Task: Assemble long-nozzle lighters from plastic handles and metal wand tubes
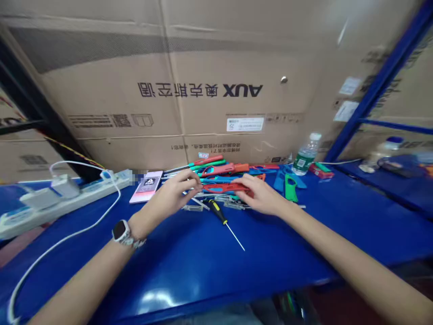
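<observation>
Beyond the screwdriver, left hand and right hand curl at a red lighter; whether either grips is unclear.

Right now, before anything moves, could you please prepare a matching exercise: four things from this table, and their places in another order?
1. Red plastic casing, long and flat
2. Black-and-yellow screwdriver with thin metal shaft
3. Clear plastic bottle with green label
4. Long white power strip

A. Standing upright, toward the right side
B. On the left side, with white plugs
C. Between the left hand and right hand
D. Shaft pointing toward the person

Pairs: 1-C, 2-D, 3-A, 4-B
</observation>
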Demonstrator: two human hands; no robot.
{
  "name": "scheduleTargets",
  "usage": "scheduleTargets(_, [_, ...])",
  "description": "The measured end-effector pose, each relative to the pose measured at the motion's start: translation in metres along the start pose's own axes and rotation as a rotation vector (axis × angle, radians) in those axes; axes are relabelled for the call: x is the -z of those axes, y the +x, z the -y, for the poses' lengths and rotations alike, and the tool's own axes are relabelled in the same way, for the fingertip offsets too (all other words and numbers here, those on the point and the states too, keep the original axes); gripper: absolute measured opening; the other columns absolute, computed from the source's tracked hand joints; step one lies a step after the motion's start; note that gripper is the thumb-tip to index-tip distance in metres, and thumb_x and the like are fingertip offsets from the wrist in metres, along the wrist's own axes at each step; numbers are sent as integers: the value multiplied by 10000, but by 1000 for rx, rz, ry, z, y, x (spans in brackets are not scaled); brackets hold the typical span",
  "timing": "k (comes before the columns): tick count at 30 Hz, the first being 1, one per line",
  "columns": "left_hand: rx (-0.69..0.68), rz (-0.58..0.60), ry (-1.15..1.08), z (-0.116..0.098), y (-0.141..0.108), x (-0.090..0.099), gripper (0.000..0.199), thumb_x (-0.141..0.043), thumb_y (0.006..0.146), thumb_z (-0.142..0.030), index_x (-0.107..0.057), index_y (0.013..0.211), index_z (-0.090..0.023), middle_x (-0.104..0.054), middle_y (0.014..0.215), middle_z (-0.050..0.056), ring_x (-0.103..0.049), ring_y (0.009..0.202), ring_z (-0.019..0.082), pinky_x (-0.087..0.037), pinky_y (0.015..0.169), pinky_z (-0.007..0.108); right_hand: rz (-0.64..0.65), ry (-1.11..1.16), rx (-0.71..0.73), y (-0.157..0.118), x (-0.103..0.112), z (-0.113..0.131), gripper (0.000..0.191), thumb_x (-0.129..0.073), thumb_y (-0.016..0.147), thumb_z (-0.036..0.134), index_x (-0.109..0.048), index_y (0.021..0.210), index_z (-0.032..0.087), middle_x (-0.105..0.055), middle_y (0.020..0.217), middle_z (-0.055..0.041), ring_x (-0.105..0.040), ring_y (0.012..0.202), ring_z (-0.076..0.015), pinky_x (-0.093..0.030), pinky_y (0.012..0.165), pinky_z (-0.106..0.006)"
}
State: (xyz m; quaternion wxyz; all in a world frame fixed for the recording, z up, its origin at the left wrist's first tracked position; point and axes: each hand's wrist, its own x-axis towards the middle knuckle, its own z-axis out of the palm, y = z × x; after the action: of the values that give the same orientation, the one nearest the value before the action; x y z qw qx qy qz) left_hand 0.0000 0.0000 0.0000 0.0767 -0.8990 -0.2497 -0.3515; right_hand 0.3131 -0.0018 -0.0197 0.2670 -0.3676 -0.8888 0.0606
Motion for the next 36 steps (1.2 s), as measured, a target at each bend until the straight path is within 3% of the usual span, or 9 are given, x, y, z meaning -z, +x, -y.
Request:
scheduleTargets(3, [87,37,-72,-6,-23,-3,152,-545,1055,-212,-650,944,-201,-715,1165,85,-716,1065,217,-602,907,383,-6,14,10,-11,-15,14,373,-524,1075,442,-607,1332,185,-633,1195,-137,-667,1089,-275,-565,974,-477])
scheduleTargets(6, [225,116,-161,-19,-38,-1,73,-611,1019,-278,-644,1018,-213,-747,1117,74,-734,1019,225,-605,903,401,-10,25,29,-15,-21,30,344,-521,1078,436,-599,1336,222,-642,1202,-125,-660,1097,-269,-561,975,-467])
scheduleTargets(11, [387,169,-210,-46,-51,7,587,-830,850,-487,-603,1319,-216,-741,1187,99,-733,1029,266,-606,904,428,37,14,73,-12,-26,59,312,-581,1057,413,-627,1313,241,-674,1186,-108,-641,1116,-270,-527,981,-465])
scheduleTargets(15, [367,276,-211,-53,-62,5,300,-730,944,-394,-697,1191,-227,-750,1114,70,-725,986,247,-593,881,411,94,-9,62,-10,-38,72,349,-653,1005,435,-660,1274,214,-674,1212,-123,-626,1141,-293,-495,976,-481])
scheduleTargets(18, [376,341,-223,-49,-69,1,131,-684,965,-295,-729,1043,-199,-734,951,50,-703,861,215,-578,805,368,45,22,-21,-8,-43,70,323,-661,970,339,-658,1255,186,-677,1179,-124,-639,1085,-273,-489,953,-448])
scheduleTargets(21, [370,353,-243,-47,-73,-4,116,-661,990,-283,-731,1000,-191,-714,962,56,-687,858,202,-565,792,345,52,-30,-171,-5,-42,66,198,-670,934,292,-680,1095,178,-702,967,-80,-654,925,-242,-478,855,-396])
scheduleTargets(24, [385,354,-215,-48,-74,-8,122,-641,1011,-275,-725,1018,-187,-702,1057,78,-690,920,212,-566,835,358,131,-129,-298,0,-39,68,200,-729,895,388,-682,907,195,-693,770,-38,-648,787,-229,-434,748,-355])
scheduleTargets(28, [383,360,-155,-49,-73,-11,104,-636,1018,-257,-714,1028,-189,-692,1063,73,-690,924,213,-561,803,341,212,-236,-395,7,-34,78,208,-705,884,389,-687,771,216,-742,754,-41,-684,774,-239,-348,646,-325])
scheduleTargets(36, [333,312,-104,-52,-69,-11,53,-647,1000,-199,-693,974,-196,-688,971,34,-661,828,180,-510,707,290,233,-266,-406,22,-15,79,120,-726,837,339,-720,828,219,-779,813,-22,-710,778,-211,-337,619,-292])
